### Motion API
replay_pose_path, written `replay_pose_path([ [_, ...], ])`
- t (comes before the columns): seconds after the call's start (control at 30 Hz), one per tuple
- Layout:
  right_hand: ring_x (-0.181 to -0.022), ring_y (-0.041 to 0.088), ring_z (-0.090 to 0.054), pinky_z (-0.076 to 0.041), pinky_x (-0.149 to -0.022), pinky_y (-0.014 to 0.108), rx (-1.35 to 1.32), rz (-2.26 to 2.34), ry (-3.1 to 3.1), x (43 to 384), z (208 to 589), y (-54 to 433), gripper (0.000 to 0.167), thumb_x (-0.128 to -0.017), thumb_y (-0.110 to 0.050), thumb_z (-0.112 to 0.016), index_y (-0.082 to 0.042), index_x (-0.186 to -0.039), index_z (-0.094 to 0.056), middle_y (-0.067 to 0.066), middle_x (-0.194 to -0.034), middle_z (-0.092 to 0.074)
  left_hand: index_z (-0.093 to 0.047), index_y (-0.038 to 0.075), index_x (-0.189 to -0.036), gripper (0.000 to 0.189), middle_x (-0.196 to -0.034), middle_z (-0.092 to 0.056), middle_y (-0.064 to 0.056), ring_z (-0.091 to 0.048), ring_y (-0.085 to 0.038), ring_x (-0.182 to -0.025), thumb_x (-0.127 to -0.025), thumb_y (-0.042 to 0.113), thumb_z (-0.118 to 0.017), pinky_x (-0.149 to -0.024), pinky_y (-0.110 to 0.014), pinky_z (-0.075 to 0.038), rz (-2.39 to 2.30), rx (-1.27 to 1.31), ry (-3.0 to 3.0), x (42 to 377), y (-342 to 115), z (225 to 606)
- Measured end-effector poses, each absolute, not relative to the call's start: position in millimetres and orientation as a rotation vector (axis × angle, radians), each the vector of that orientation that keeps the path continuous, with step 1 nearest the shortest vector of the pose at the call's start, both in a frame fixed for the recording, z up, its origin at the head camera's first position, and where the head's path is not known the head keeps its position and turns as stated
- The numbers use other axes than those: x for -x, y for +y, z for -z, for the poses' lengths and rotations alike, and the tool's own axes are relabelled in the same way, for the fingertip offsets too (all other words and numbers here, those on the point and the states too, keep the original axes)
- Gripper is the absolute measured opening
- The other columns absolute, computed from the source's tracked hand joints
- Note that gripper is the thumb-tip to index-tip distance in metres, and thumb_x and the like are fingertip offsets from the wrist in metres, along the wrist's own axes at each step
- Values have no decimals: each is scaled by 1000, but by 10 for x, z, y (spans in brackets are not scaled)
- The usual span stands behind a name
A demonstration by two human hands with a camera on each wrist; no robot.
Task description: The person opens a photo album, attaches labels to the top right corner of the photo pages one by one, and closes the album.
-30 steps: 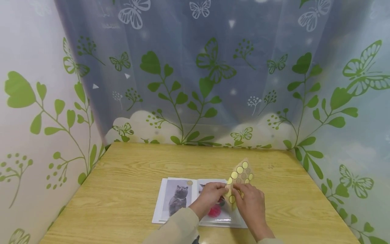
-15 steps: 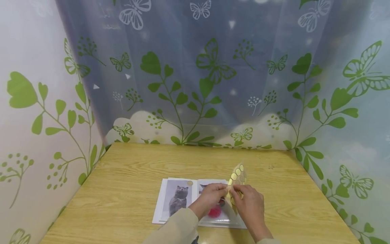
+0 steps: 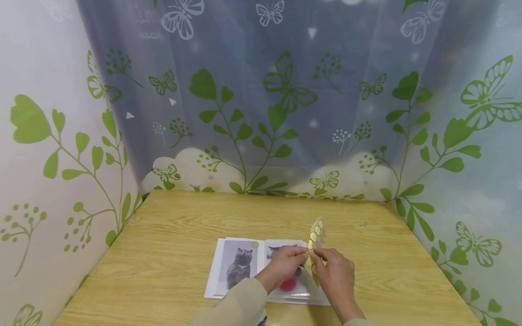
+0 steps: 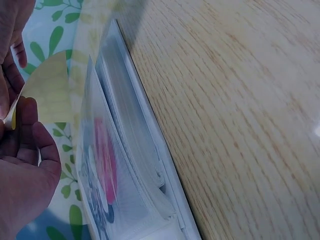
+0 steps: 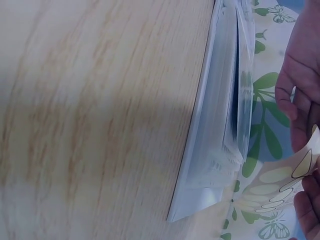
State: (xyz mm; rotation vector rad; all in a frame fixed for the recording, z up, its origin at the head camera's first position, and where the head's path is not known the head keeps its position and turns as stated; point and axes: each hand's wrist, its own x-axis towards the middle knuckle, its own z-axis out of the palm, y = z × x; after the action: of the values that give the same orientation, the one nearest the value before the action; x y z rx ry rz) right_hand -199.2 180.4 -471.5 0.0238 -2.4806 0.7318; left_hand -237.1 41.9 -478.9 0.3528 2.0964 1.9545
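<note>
A bent sheet of round gold stickers [image 3: 314, 235] stands upright between my hands, above the right side of an open photo album [image 3: 210, 280]. My left hand [image 3: 281, 267] pinches its near left edge with thumb and fingers. My right hand [image 3: 336, 274] holds it from the other side, also between thumb and fingers. In the left wrist view the sheet's pale back [image 4: 52, 95] curves over the fingers. The right wrist view shows its sticker rows [image 5: 275, 187]. Whether a sticker is lifted is too small to tell. My hands partly cover the right-hand photo, where a pink ball [image 3: 287, 284] shows.
The album's left page holds a grey cat photo [image 3: 238, 265] with a round gold sticker [image 3: 254, 245] at its top right corner. Under the album is a wood-grain table [image 3: 163, 253]. A curtain printed with leaves and butterflies [image 3: 244, 99] encloses the back and sides.
The sticker sheet has turned more edge-on to the head view, and its top has shifted left. My hands have barely moved and keep hold of it.
</note>
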Motion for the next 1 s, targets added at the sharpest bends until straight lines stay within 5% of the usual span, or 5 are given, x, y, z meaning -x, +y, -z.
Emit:
replay_pose_path([
  [0.63,-77,29,-69,-47,-76,53,-42,-715,-2418,2004,4764,1805,10,-87,-8,-72,-6,-94,-77,9,-85,-73,-73,-3,-108,21,-81,-65,-4,-55,-11,-72,-97,4,-57,-71,-40,-55,-1967,-378,2089,2365,419,4796],
  [1.0,-89,28,-69,-50,-77,49,11,-869,-2526,1996,4752,1841,15,-91,-20,-72,-10,-102,-77,7,-94,-74,-73,-3,-109,21,-82,-66,-4,-57,-12,-71,-96,4,-57,-72,-41,-57,-1958,-317,2136,2360,408,4781],
])
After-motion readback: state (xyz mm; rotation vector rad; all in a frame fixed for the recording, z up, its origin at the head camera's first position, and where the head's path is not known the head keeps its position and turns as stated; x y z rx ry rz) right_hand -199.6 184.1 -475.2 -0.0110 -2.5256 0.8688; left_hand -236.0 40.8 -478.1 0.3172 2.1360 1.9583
